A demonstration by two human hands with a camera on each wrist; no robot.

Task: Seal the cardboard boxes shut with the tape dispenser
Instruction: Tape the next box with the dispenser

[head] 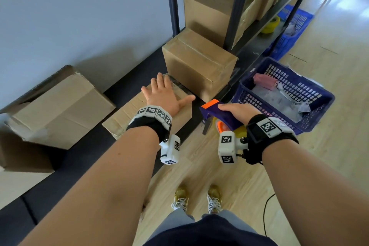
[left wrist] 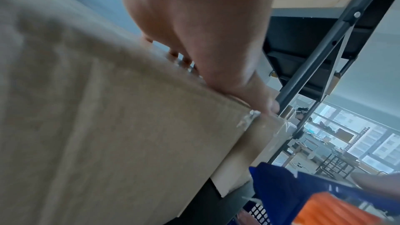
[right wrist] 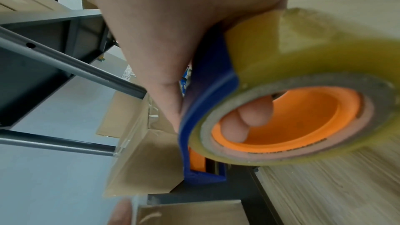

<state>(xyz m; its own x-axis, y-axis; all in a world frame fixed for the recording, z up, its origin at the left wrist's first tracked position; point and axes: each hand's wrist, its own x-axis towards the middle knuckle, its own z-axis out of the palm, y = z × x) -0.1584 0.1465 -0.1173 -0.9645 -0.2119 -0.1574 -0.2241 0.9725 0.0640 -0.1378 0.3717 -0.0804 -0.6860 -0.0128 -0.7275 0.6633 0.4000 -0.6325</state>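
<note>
Near the centre of the head view, the left hand (head: 164, 96) lies flat with fingers spread on top of a low cardboard box (head: 127, 116), palm down and thumb reaching toward the box's right edge; the left wrist view shows the fingers (left wrist: 216, 67) pressed along that top edge, not curled round anything. Just to the right, apart from the box, the right hand (head: 235, 111) grasps the blue handle of the tape dispenser (head: 217, 116), whose orange tip points toward the box. In the right wrist view the fingers (right wrist: 244, 122) wrap the handle inside the orange core, with the yellowish tape roll (right wrist: 314, 78) filling the right of the frame.

Behind the left hand, a taller closed box (head: 199, 66) stands on the lowest level of a dark metal shelf (head: 237, 6), with more boxes (head: 207, 10) stacked further back toward the upper middle. At the left of the frame a larger box (head: 60, 110) sits tilted against the pale wall. Right of the dispenser a blue plastic basket (head: 319, 102) holds plastic-wrapped packets on the wooden floor (head: 329, 166); a second blue basket (head: 299, 20) sits at the upper right. Two shoes (head: 199, 198) show at the bottom centre.
</note>
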